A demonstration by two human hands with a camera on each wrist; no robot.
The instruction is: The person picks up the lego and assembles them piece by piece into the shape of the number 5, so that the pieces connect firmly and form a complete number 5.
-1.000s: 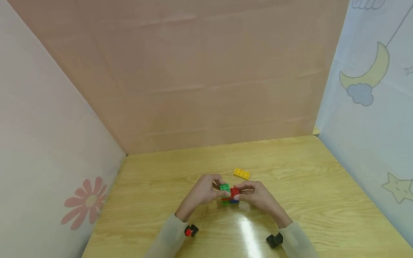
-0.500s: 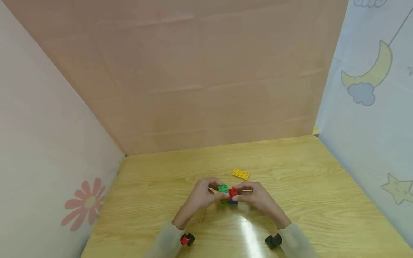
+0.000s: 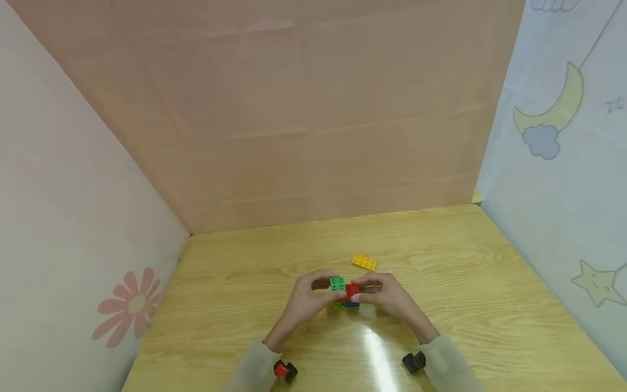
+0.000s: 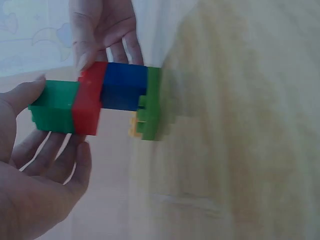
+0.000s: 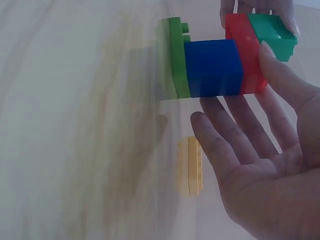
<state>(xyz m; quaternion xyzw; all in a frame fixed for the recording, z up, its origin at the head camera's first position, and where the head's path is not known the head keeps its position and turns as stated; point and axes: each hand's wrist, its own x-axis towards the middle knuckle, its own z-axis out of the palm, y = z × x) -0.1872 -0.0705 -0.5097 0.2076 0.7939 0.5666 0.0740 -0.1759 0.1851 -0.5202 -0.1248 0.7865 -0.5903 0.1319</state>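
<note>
Left fingers point(image 4: 84, 160) clamp the four-stud green brick point(image 4: 56, 102); below them, right fingers point(image 5: 216, 137) clamp the red brick point(image 5: 249, 55). Press squarely.

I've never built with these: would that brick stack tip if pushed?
The stack may tip: it looks tall for its base. The red brick overhangs the blue brick, perhaps making it lopsided. Straight edges suggest stiff plastic.

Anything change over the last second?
No clear move, nothing grabbed or let go; only the whole head view shifts slightly. Left hand still grips the top green brick, right hand the red brick; yellow plate stayed put.
</note>
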